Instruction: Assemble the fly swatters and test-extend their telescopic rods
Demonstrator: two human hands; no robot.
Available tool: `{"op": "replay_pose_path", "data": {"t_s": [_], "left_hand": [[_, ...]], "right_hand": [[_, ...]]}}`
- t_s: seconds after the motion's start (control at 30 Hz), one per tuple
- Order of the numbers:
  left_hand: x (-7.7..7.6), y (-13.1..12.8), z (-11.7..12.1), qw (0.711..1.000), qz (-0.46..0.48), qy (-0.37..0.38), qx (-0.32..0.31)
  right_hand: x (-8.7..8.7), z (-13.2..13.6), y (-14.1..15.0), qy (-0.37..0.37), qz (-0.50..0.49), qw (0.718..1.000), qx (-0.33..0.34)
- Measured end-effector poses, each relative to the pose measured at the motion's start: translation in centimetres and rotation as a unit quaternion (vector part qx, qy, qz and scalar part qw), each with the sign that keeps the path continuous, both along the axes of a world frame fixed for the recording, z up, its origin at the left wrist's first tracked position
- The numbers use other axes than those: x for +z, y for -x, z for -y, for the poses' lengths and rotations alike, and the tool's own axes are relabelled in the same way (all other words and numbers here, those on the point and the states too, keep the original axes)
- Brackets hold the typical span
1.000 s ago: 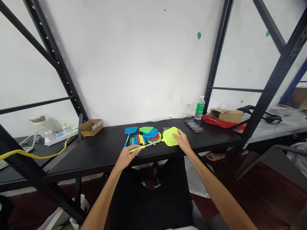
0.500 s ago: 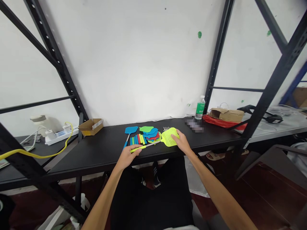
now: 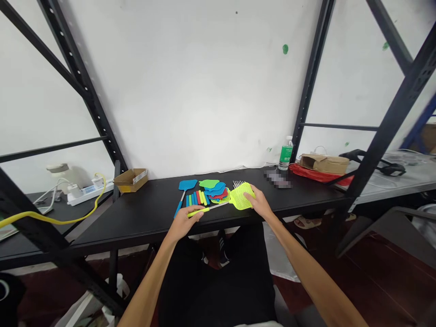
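Observation:
A yellow-green fly swatter (image 3: 241,196) with a metal rod spans both hands above the black table's front part. My left hand (image 3: 185,219) is closed on its handle, and my right hand (image 3: 259,202) grips the right edge of its perforated head. Behind it lies a pile of loose swatter heads (image 3: 217,188) in blue, green, red and yellow. Left of the pile, several coloured handles (image 3: 197,198) rest in a row. A blue fly swatter (image 3: 187,185) lies near my left hand. Several metal rods (image 3: 237,184) show behind the held head.
On the black table (image 3: 136,213), an open cardboard box (image 3: 131,180) stands at left. A water bottle (image 3: 285,153), a red bag (image 3: 315,173) and a brown carton (image 3: 323,163) are at right. Black rack posts (image 3: 86,91) frame the table, and a yellow cable (image 3: 68,221) hangs at left.
Both hands keep their grip on the yellow-green fly swatter. The whole view has shifted slightly; nothing on the table has visibly moved.

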State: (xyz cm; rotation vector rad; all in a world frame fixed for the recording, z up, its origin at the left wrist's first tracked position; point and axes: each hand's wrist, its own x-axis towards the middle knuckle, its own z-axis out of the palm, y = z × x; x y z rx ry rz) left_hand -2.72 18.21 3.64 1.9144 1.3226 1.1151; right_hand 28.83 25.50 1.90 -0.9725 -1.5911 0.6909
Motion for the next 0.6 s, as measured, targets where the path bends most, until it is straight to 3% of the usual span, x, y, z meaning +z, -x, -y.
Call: {"op": "replay_pose_path", "data": {"t_s": [0.17,0.33,0.5,0.6], "left_hand": [[-0.2,-0.1,0.1,1.000,-0.011,0.004,-0.025],[0.3,0.5,0.0,0.999,-0.003,-0.027,0.020],[1.6,3.3,-0.2,0.977,0.022,-0.125,0.173],[1.4,5.8,-0.5,0.949,-0.013,-0.115,0.292]], "right_hand": [[0.0,-0.2,0.0,0.042,-0.084,0.995,0.029],[-0.1,-0.5,0.0,0.044,-0.076,0.996,0.015],[0.0,-0.5,0.1,0.037,-0.042,0.998,-0.006],[0.0,-0.4,0.1,0.028,-0.031,0.999,-0.004]]}}
